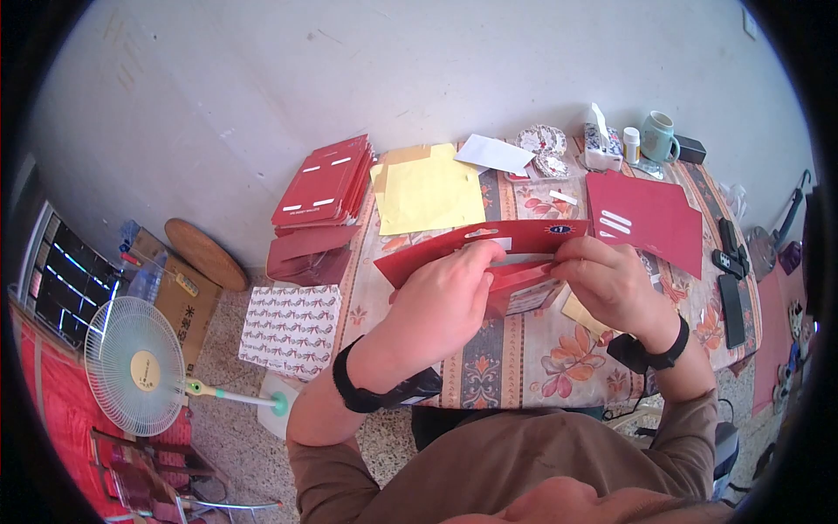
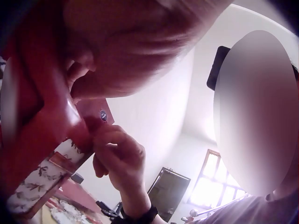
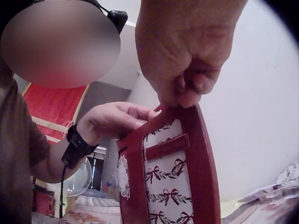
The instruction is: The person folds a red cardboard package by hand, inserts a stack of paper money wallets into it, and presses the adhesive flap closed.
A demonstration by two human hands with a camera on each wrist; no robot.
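Both hands hold a red cardboard packet (image 1: 515, 279) above the table, its upper edge parted and a tall back panel with a hang hole standing behind. In the right wrist view the packet's front (image 3: 198, 186) has a cut-out window showing white paper (image 3: 163, 175) printed with bows and sprigs. My left hand (image 1: 445, 301) grips the packet's upper edge on the left, fingertips at the opening. At the upper right corner my right hand (image 1: 607, 284) pinches the edge between thumb and fingers. The packet's inside is mostly hidden by the hands.
On the flowered tablecloth (image 1: 559, 367) lie a stack of red packets (image 1: 323, 183), yellow sheets (image 1: 428, 192), a white envelope (image 1: 495, 154) and flat red pieces (image 1: 646, 218). A tissue box (image 1: 602, 147) and a mug (image 1: 659, 135) stand at the back. A bow-patterned stack (image 1: 291, 327) sits at left.
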